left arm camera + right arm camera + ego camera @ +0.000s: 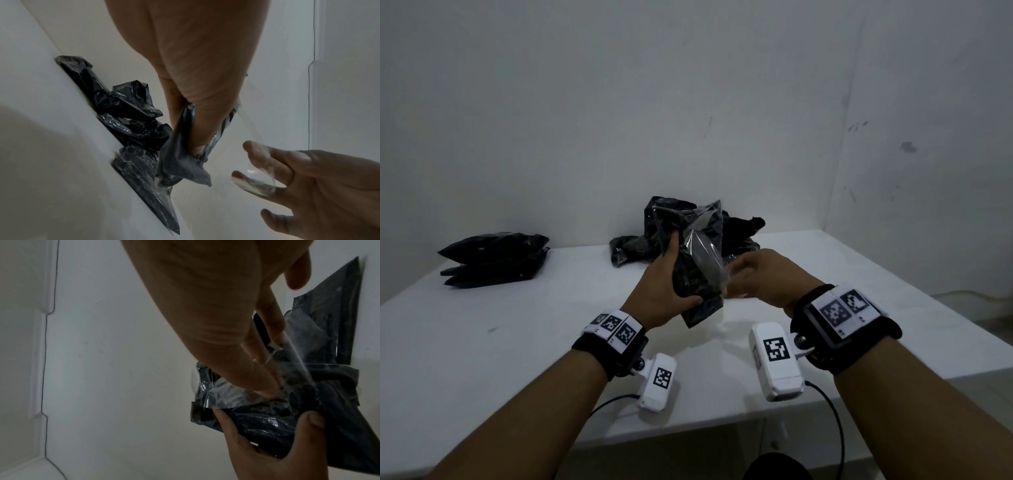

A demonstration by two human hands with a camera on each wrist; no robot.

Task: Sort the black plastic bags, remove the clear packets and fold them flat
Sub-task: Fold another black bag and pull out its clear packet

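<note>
- Nearest the person, both forearms reach out over the white table (pixel 517 342), each wrist strapped with a black band and a white camera unit.
- The left hand (pixel 664 287) is wrapped round a black bag (pixel 695 274) held upright above the table, thumb across its lower end, fingers curled behind its left edge.
- The right hand (pixel 760 277) sits just beside it, fingers bent and pinching the clear packet (pixel 705 236) that sheathes the bag; the film stands up loose above the bag's top.
- Behind the hands, a crumpled heap of black bags (pixel 736 236) lies against the wall (pixel 688 102).
- Far left, well apart, a flat stack of folded bags (pixel 493 260) rests on the table.
</note>
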